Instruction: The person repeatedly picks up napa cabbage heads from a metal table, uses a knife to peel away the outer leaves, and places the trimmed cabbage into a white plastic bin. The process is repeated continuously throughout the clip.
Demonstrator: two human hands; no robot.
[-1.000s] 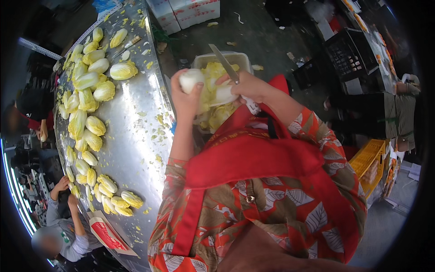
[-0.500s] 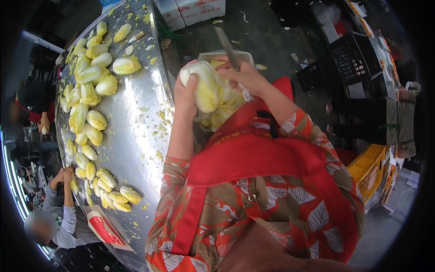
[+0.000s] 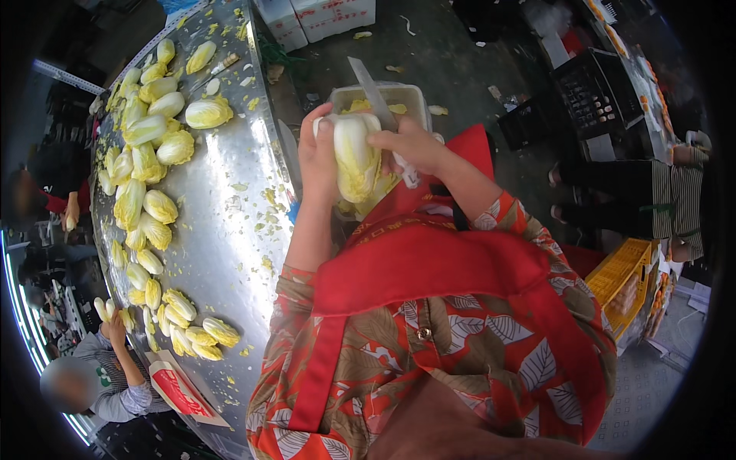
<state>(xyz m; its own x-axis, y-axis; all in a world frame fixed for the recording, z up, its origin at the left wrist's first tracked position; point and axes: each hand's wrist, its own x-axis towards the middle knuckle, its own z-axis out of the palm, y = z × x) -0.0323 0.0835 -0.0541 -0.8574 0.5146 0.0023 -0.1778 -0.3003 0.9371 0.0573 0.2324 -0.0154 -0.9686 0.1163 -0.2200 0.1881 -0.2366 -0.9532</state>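
Observation:
A napa cabbage [image 3: 355, 157], white at its base and pale yellow toward the leaf tips, is gripped at its left side by my left hand [image 3: 316, 153]. My right hand [image 3: 414, 146] is closed around a knife, and its thumb presses the cabbage's right side. From that fist the broad knife blade [image 3: 369, 88] slants up and to the left, behind the cabbage. The handle is mostly hidden by my fingers. Beneath both hands stands a pale plastic tub [image 3: 418, 96] with yellow cabbage leaves inside.
To my left, a metal table [image 3: 222, 192] bears a long heap of napa cabbages [image 3: 149, 161] and leaf scraps. Across it, a co-worker's hand [image 3: 116, 330] is by small cabbages. White boxes [image 3: 333, 11], black crates [image 3: 598, 96] and a yellow crate [image 3: 625, 280] stand around; another person is at right.
The cabbage has turned in my left hand and shows more of its white side. My knife has tilted further left, and my right thumb now touches the cabbage. The co-worker's hands have shifted.

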